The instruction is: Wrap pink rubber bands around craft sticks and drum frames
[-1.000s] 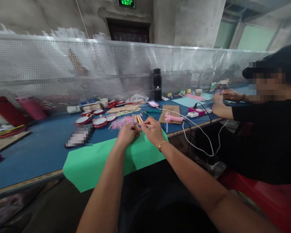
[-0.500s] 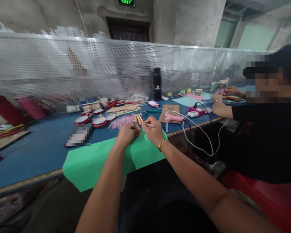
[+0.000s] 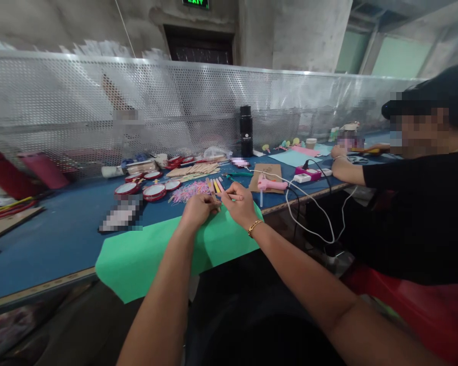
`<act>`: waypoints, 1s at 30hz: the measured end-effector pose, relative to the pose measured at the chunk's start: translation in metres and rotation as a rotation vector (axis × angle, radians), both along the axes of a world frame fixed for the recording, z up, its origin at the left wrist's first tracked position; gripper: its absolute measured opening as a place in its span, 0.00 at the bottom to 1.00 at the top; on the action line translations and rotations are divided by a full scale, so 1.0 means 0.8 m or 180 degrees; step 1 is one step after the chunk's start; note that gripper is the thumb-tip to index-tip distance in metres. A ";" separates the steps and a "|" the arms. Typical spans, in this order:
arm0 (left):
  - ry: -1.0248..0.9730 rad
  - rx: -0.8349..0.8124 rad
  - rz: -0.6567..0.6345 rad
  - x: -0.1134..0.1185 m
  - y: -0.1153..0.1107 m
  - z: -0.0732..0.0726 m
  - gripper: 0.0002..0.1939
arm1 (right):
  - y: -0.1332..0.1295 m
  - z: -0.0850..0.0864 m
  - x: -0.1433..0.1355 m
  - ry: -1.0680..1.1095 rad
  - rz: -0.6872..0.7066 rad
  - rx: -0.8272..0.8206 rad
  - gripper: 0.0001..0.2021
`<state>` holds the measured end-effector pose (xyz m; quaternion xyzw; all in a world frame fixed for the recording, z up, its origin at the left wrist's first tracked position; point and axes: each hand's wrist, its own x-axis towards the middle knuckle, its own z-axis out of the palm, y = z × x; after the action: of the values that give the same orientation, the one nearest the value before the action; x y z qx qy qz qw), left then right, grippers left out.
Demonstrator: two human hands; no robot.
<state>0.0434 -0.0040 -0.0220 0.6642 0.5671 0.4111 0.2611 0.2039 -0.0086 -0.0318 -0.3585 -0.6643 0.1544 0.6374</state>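
Observation:
My left hand is closed above the green sheet, its fingertips pinched on something too small to make out. Close beside it on the right, my right hand is also closed, with its fingers bent together; what it holds is hidden. The sheet hangs over the table's front edge beneath both wrists. Just beyond my fingers lie several pink and yellow sticks. A heap of thin pink and purple strands is to the left of them.
Red-rimmed round pieces and wooden sticks lie at the back left. A black bottle stands behind. Right are a pink glue gun, cables and a person working with both hands.
The view has shifted slightly, moving the scene a little to the left. My hands stay close together with almost the same grip. The other person's hands have moved a little.

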 end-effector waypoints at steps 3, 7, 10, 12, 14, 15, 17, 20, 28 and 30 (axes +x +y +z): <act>0.0059 0.0015 -0.0011 -0.001 0.001 -0.001 0.10 | 0.001 -0.001 0.000 -0.0033 0.0097 0.0051 0.12; -0.0003 -0.0009 -0.0018 0.001 -0.001 0.002 0.09 | 0.003 -0.002 -0.001 0.0003 0.0056 -0.0004 0.13; -0.0058 -0.0031 -0.0017 0.003 -0.004 0.004 0.10 | 0.002 -0.001 -0.002 0.0090 0.0004 -0.0010 0.13; -0.0011 -0.0024 0.0014 0.003 -0.004 0.005 0.10 | 0.001 -0.001 -0.001 0.0109 0.0053 0.0006 0.13; 0.0068 -0.0007 0.0030 0.003 -0.004 0.005 0.11 | 0.000 -0.001 -0.001 0.0064 0.0122 0.0027 0.13; 0.0095 0.0006 0.0032 0.002 -0.004 0.005 0.11 | 0.000 -0.001 -0.001 0.0027 0.0150 0.0038 0.13; 0.0112 0.0018 0.0043 0.002 -0.004 0.005 0.11 | 0.001 -0.002 -0.001 -0.0043 0.0158 0.0054 0.12; 0.0084 -0.0021 0.0064 0.001 -0.004 0.004 0.10 | 0.002 -0.002 -0.002 -0.0023 0.0054 0.0044 0.13; 0.0099 0.0025 -0.0011 0.000 -0.001 0.001 0.10 | 0.000 -0.001 0.000 0.0030 0.0118 0.0057 0.13; 0.0121 0.0019 -0.0003 0.001 -0.002 0.002 0.11 | -0.001 0.000 0.000 -0.0055 0.0148 0.0062 0.13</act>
<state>0.0439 -0.0052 -0.0202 0.6730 0.5705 0.3999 0.2485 0.2036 -0.0095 -0.0317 -0.3381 -0.6795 0.1597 0.6313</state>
